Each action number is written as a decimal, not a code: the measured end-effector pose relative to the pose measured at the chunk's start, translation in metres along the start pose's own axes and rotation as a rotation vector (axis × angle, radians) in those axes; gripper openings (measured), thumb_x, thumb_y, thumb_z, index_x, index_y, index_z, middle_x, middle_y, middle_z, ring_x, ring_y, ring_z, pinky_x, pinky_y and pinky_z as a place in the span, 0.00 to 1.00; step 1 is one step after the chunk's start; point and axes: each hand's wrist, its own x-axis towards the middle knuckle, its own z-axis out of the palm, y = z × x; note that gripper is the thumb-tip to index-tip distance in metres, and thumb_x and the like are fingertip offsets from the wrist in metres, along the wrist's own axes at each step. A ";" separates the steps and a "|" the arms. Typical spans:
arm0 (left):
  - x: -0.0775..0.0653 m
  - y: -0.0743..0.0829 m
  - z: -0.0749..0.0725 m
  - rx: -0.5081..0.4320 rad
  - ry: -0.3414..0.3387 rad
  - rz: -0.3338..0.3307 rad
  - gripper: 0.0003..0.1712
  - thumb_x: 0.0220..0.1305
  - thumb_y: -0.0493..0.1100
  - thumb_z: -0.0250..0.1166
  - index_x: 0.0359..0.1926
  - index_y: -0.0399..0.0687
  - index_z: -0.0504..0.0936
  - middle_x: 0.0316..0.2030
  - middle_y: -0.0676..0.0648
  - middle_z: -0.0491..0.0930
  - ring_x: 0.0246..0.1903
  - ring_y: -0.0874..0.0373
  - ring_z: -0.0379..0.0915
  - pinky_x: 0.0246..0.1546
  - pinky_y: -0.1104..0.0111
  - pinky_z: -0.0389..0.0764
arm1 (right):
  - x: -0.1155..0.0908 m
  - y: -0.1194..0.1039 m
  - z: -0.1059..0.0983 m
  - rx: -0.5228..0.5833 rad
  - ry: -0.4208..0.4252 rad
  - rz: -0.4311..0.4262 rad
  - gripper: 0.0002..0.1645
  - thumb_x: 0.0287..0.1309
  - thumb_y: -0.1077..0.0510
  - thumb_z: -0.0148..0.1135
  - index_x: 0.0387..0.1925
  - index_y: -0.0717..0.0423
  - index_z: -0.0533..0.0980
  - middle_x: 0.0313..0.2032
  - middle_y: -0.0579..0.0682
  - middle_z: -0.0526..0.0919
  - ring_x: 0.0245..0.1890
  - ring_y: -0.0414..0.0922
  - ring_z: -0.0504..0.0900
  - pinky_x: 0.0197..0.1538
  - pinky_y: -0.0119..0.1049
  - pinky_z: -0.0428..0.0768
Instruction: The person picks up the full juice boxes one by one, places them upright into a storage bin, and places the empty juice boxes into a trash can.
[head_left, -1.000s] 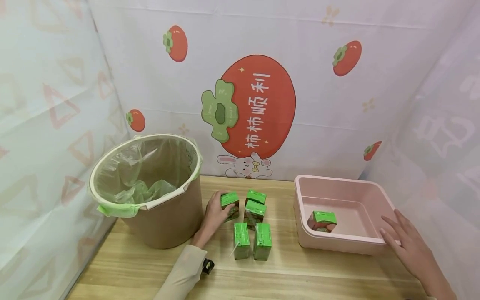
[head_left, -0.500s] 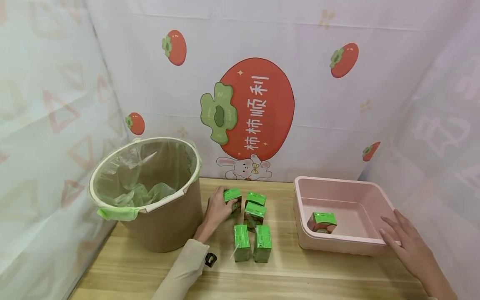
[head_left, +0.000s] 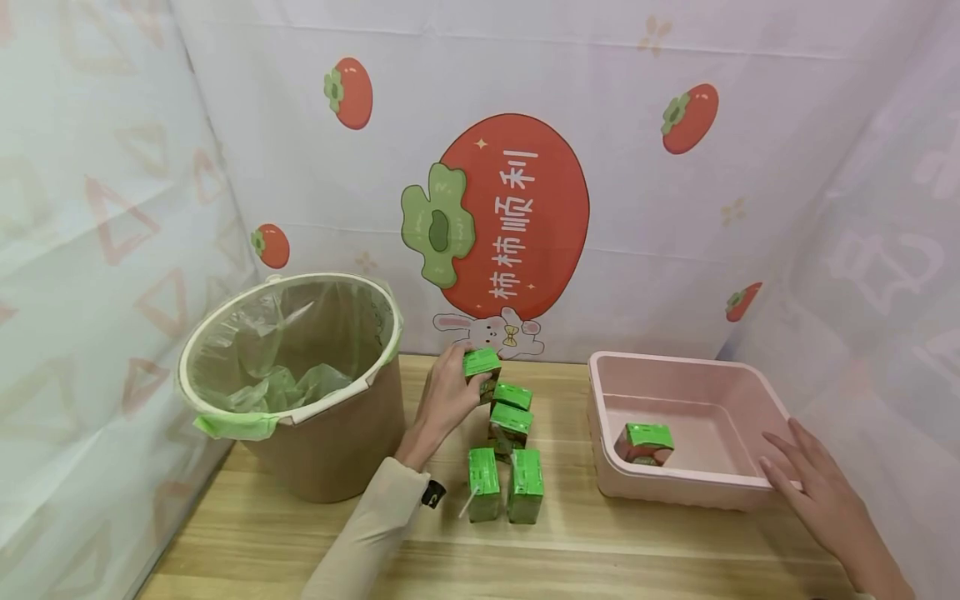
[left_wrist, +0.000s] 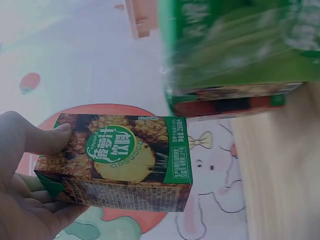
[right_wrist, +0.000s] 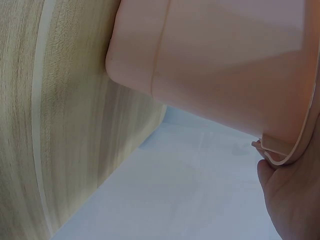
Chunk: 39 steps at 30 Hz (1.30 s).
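Observation:
My left hand [head_left: 447,396] pinches a pineapple juice box [left_wrist: 120,160] between thumb and fingers, lifted behind the other boxes. In the left wrist view its pineapple pictures and green top face show. Several more green-topped juice boxes stand on the table: two in a file [head_left: 511,421] just in front of the held one, and a pair nearer me, the left box [head_left: 483,485] with a straw at its side. My right hand [head_left: 821,500], fingers loosely extended, rests at the right rim of a pink bin [head_left: 697,478]. One juice box [head_left: 647,443] stands inside that bin.
A brown bucket [head_left: 330,454] lined with a clear green plastic bag stands at the left, close to my left forearm. Printed cloth walls [head_left: 637,250] enclose the wooden table [head_left: 570,550] at the back and sides.
My left hand has raised the juice box off the table and carried it right and backward. My right hand and the pink bin have stayed put.

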 end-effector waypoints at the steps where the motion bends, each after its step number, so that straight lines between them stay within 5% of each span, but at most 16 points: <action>1: 0.001 0.002 -0.001 0.002 0.003 0.003 0.23 0.65 0.34 0.75 0.57 0.29 0.79 0.48 0.35 0.81 0.43 0.42 0.81 0.43 0.51 0.85 | 0.000 0.000 0.000 -0.002 0.001 0.001 0.27 0.77 0.58 0.55 0.71 0.66 0.69 0.80 0.74 0.49 0.79 0.74 0.46 0.72 0.79 0.41; 20: 0.032 0.049 0.000 -0.042 -0.019 0.100 0.24 0.64 0.36 0.76 0.57 0.31 0.80 0.48 0.37 0.81 0.46 0.45 0.79 0.47 0.53 0.85 | 0.001 -0.003 -0.002 0.001 -0.001 0.002 0.28 0.78 0.57 0.55 0.71 0.67 0.69 0.80 0.72 0.48 0.79 0.75 0.45 0.70 0.81 0.41; 26: 0.046 0.063 0.010 -0.092 -0.071 0.136 0.22 0.64 0.37 0.77 0.55 0.33 0.81 0.46 0.39 0.82 0.44 0.47 0.80 0.45 0.57 0.84 | 0.001 -0.003 -0.001 0.002 0.008 -0.001 0.27 0.77 0.58 0.55 0.71 0.67 0.70 0.80 0.72 0.49 0.79 0.74 0.46 0.70 0.81 0.42; 39: 0.069 0.100 0.044 -0.180 -0.232 0.073 0.21 0.65 0.40 0.77 0.55 0.35 0.83 0.46 0.42 0.82 0.38 0.57 0.77 0.35 0.74 0.78 | 0.000 0.000 0.001 0.002 0.015 -0.007 0.27 0.77 0.57 0.56 0.71 0.66 0.70 0.80 0.72 0.49 0.80 0.72 0.45 0.72 0.79 0.40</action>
